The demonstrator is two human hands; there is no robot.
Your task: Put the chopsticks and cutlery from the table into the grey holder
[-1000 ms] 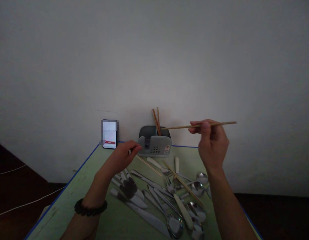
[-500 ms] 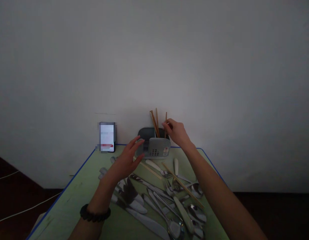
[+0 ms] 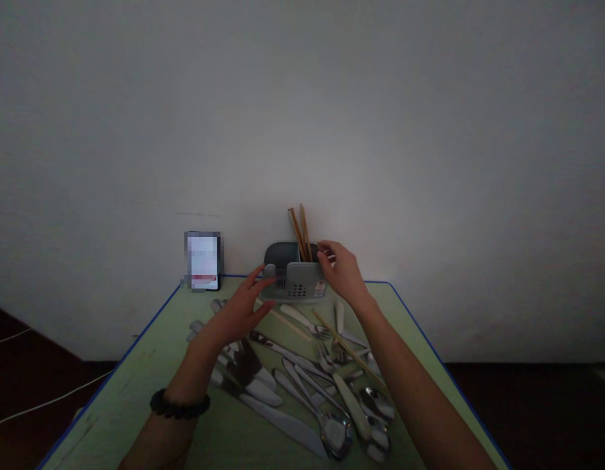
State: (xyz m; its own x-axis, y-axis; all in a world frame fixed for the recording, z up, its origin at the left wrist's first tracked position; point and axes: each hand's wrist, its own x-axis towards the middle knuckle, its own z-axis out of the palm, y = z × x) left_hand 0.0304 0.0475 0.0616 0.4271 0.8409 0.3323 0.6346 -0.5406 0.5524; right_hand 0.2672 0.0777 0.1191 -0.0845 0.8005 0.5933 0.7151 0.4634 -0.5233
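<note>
Ref. pt.: holder (image 3: 307,281), grey w/ perforated front, seated near far edge of green tbl (image 3: 121,405), wall (image 3: 302,98) at 12 o'clk. All clock pos. below taken rel. to holder.

1. Chopsticks (image 3: 296,230): stood tilted inside holder, R-side compt., upper ends projecting toward 12 o'clk; exact qty unclear.

2. R hand (image 3: 341,271): at 3 o'clk, fingers loosely bent over R end of holder, gap visible betw. thumb & forefinger; contact w/ rim not confirmable.

3. L hand (image 3: 241,313): at 8 o'clk, palm down, fingers & thumb spread, tips overlapping L front of holder; touch not confirmable. Dark beaded bracelet (image 3: 179,405) was worn on that wrist.

4. Loose items on tbl: pale stick(s) (image 3: 288,324) at 6 o'clk, qty unclear, near white-handled fork (image 3: 305,320); 1 loose chopstick (image 3: 348,348) at 5 o'clk, lying diagonally; knives (image 3: 248,367) at 7 o'clk, overlapping; spoons (image 3: 337,432) betw. 5 & 6 o'clk, nearest viewer.

5. Phone (image 3: 203,261): at 9 o'clk, propped upright, screen lit, partly pixelated
</note>
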